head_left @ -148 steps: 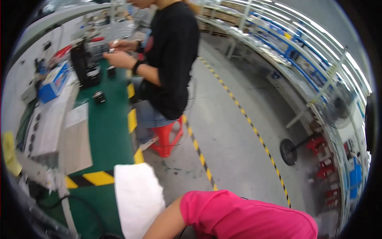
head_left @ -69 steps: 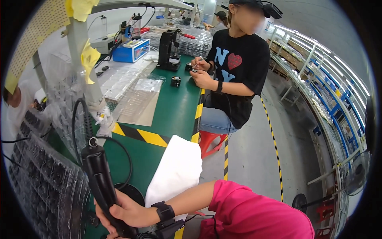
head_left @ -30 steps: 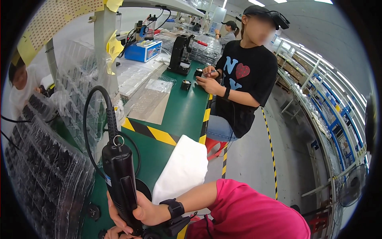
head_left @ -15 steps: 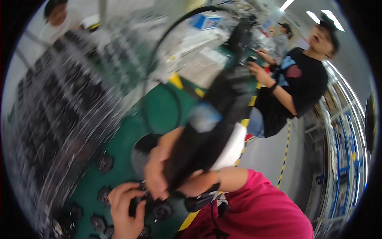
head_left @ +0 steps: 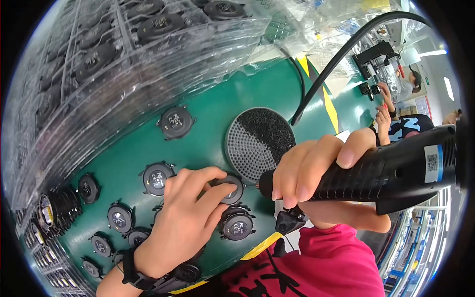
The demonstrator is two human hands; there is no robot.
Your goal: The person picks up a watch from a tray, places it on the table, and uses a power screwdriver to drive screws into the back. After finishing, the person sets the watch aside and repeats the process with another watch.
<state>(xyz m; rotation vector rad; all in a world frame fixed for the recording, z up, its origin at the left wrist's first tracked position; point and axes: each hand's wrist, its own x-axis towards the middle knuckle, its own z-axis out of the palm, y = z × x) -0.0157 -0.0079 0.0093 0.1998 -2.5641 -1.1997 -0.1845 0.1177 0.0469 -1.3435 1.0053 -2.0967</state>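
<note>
My left hand [head_left: 190, 213] is closed, with thumb and fingertips on the edge of a round black watch case [head_left: 231, 192]. My right hand [head_left: 316, 171] wraps round a black electric screwdriver [head_left: 381, 173], held nearly level. Its thin bit reaches the right edge of that watch case; whether it sits on a screw is too small to tell. Just beyond stands a round grey dimpled dish [head_left: 237, 141], partly covered by tiny black pieces that look like screws. Another watch case [head_left: 237, 225] lies close below the held one.
Several more watch cases [head_left: 176, 123] lie on the green mat [head_left: 213, 99]. Clear plastic trays [head_left: 163, 64] filled with watch cases rise at the left and back. A thick black cable [head_left: 341, 49] arches behind the dish. Across the bench a co-worker's hands [head_left: 383, 119] are visible.
My view has turned and steadied. The screwdriver has swung from a steep slant to nearly level, its bit now at the watch case. My left hand still has hold near the mat.
</note>
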